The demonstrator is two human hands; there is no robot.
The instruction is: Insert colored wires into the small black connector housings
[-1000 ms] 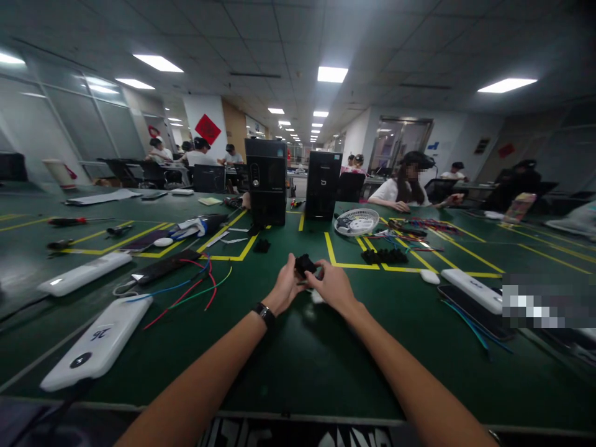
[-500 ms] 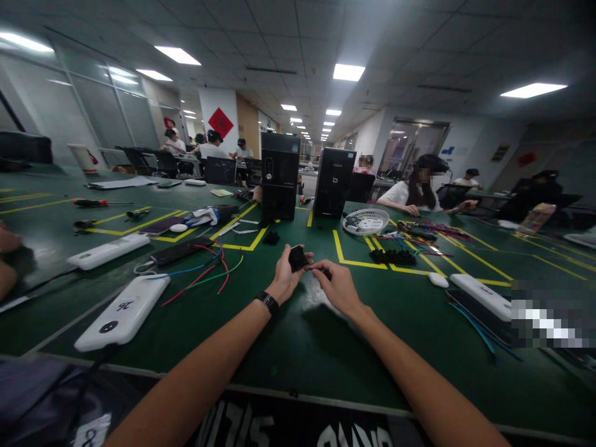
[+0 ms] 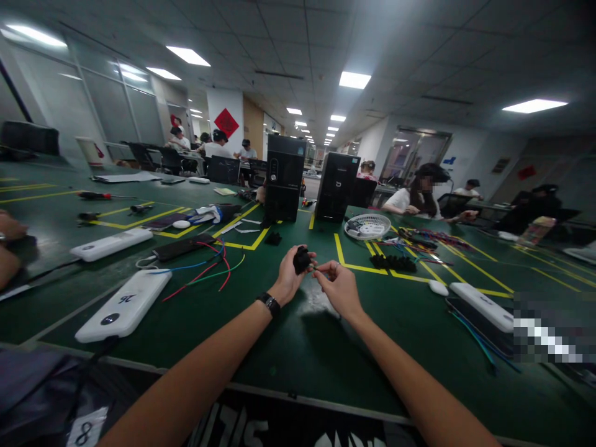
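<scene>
My left hand (image 3: 289, 278) holds a small black part (image 3: 302, 259) up above the green table (image 3: 298, 347), its fingers curled round it. A black watch sits on that wrist. My right hand (image 3: 339, 287) is just to the right of the part, thumb and forefinger pinched on something small and dark that I cannot make out, close to the part's lower right side. Both forearms reach in from the bottom edge.
White power banks (image 3: 123, 306) (image 3: 482, 297) lie left and right, with coloured wires (image 3: 205, 271) and a phone (image 3: 179, 248). Two black computer towers (image 3: 284, 179) stand behind, beside a white fan grille (image 3: 367, 226) and black parts (image 3: 393, 262). Another person's hand (image 3: 10, 227) rests at far left; people sit beyond.
My hands have parted slightly: the left lifted the black part a little, the right drew back into a pinch. The camera has swung left, bringing another person's hand into view.
</scene>
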